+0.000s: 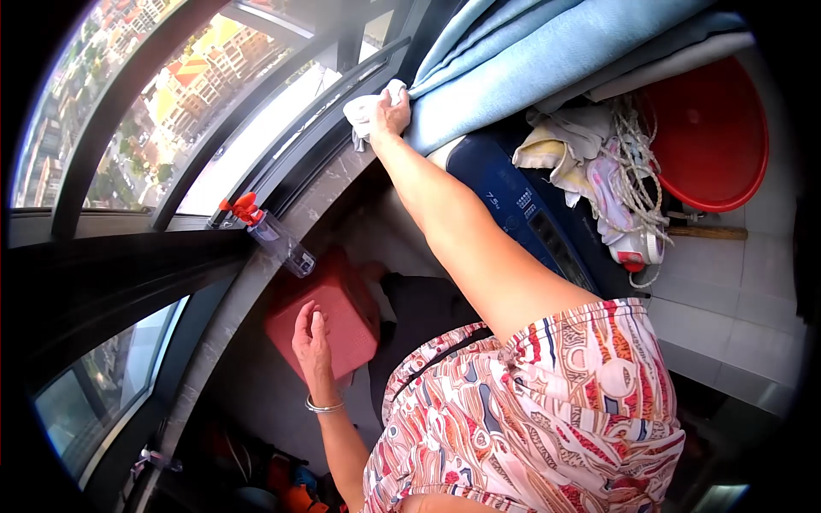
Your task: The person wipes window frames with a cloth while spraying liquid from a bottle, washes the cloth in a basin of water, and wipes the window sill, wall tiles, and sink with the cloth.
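Cloth, white & bunched, is held by R hand at upper ctr of frame, fingers closed round it. It is placed at the far end of the dark window track, over the edge of the grey ledge; how hard it is pressed can't be told.

L hand is seen lower, left of ctr, w/ fingers part-curled & thumb apart. It is set in front of a red box; whether the box is touched can't be told. A silver bracelet is worn on that wrist.

A clear bottle w/ red spray head is seen by the ledge, ctr-left. Bldgs are shown thru the glass, upper left.

Blue towel is hung across the top, just beside R hand. Below it, a dark-blue machine marked "7.5" is partly covered by rumpled cloths & white rope. Red basin is seen upper right, w/ a wooden stick below. Patterned top is worn, btm ctr.
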Motion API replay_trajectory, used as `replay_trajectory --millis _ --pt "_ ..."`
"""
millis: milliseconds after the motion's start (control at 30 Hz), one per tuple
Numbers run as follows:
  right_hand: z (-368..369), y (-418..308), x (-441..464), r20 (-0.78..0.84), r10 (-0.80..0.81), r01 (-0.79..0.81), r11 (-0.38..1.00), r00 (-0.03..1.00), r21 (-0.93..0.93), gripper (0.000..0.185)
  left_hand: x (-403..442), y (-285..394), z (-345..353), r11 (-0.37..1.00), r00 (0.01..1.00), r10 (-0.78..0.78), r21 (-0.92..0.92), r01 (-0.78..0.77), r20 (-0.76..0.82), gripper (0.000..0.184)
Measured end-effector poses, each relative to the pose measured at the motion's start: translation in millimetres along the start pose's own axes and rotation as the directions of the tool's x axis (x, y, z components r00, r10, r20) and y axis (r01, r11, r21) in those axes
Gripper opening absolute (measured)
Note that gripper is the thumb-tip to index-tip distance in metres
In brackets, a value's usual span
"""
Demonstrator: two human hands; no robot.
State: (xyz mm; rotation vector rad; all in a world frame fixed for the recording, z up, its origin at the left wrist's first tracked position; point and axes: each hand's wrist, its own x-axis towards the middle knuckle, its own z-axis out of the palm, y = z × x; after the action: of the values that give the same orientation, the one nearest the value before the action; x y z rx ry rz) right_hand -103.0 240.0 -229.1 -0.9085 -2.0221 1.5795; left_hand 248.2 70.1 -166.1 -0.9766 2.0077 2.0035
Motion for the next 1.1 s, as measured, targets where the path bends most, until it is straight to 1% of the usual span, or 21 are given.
replay_trajectory --millis 33,100,200,233,300,333,367,433,467,500,533,567,600,633,700,767,800,867,900,1033,1100 --pt "11 15 14 -0.04 0.009 -0.01 1.0 0.999 -0.02 0.038 -3 -8 -1 0.999 1.0 -0.005 -0.032 0.005 -0.025 0.03" --pt "9 1 14 -0.055 0.094 -0.104 0.972 0.994 -0.209 0.037 -11 -31 -8 0.997 0.997 -0.071 -0.046 0.069 -0.041 0.03" --pt "23 2 40 0.023 0.009 -0.002 0.954 1.0 -0.3 0.028 -22 -42 -11 0.985 0.983 -0.164 -0.065 0.159 -0.083 0.031" --pt "19 -12 42 0.078 0.104 -0.074 0.945 0.992 -0.319 0.022 -24 -42 -9 0.979 0.975 -0.197 -0.075 0.19 -0.104 0.031" --pt "28 2 64 0.041 0.175 -0.154 0.938 0.984 -0.31 0.019 -21 -43 -9 0.979 0.977 -0.197 -0.06 0.192 -0.082 0.033" --pt "27 4 64 0.027 0.063 -0.045 0.906 0.998 -0.42 0.025 -14 -40 -4 0.983 0.979 -0.179 -0.057 0.174 -0.094 0.035" --pt "36 34 81 0.015 0.059 -0.047 0.906 0.998 -0.42 0.025 -7 -38 0 0.986 0.982 -0.162 -0.056 0.156 -0.102 0.037" --pt "63 115 126 0.283 -0.225 0.347 0.778 0.932 -0.524 0.034 14 -42 1 0.993 0.989 -0.115 -0.037 0.112 -0.095 0.04" --pt "46 79 116 0.35 -0.029 0.292 0.617 0.936 -0.731 0.039 27 -39 2 0.998 0.99 -0.003 0.067 0.012 -0.144 0.042" --pt "41 71 112 0.305 -0.05 0.259 0.665 0.951 -0.7 0.041 36 -38 3 0.982 0.978 0.107 0.175 -0.075 -0.179 0.043" --pt "39 75 116 0.259 -0.07 0.23 0.712 0.963 -0.664 0.043 43 -24 4 0.964 0.975 0.141 0.246 -0.096 -0.17 0.047" --pt "25 30 81 0.156 0.065 0.016 0.882 0.986 -0.47 0.046 51 -19 6 0.963 0.976 0.146 0.247 -0.104 -0.16 0.047" --pt "24 28 77 0.147 0.081 -0.014 0.911 0.986 -0.413 0.05 61 -15 9 0.926 0.951 0.252 0.329 -0.183 -0.181 0.049" --pt "23 20 70 0.14 0.078 -0.015 0.913 0.987 -0.408 0.05 70 -12 11 0.876 0.915 0.353 0.412 -0.251 -0.193 0.051" --pt "19 14 64 0.189 0.163 -0.042 0.853 0.968 -0.52 0.047 86 -15 15 0.86 0.907 0.374 0.436 -0.263 -0.191 0.055" --pt "21 18 58 0.199 0.186 -0.041 0.821 0.962 -0.569 0.041 100 -23 18 0.777 0.878 0.458 0.541 -0.321 -0.138 0.063" --pt "23 24 57 0.223 0.129 0.026 0.813 0.966 -0.582 0.041 103 -21 25 0.783 0.88 0.453 0.535 -0.318 -0.14 0.063" --pt "22 28 48 0.299 0.087 0.112 0.8 0.95 -0.59 0.043 105 -12 32 0.918 0.956 0.28 0.314 -0.24 -0.087 0.078" --pt "22 32 40 0.229 0.092 0.049 0.838 0.969 -0.544 0.039 109 -14 34 0.918 0.955 0.284 0.31 -0.245 -0.083 0.078" --pt "19 49 12 0.333 -0.091 0.25 0.845 0.939 -0.473 0.046 130 -33 37 0.941 0.969 0.212 0.295 -0.167 -0.126 0.09" --pt "18 54 0 0.399 -0.055 0.27 0.819 0.915 -0.506 0.046 134 -32 36 0.965 0.99 0.09 0.256 -0.059 -0.108 0.09"
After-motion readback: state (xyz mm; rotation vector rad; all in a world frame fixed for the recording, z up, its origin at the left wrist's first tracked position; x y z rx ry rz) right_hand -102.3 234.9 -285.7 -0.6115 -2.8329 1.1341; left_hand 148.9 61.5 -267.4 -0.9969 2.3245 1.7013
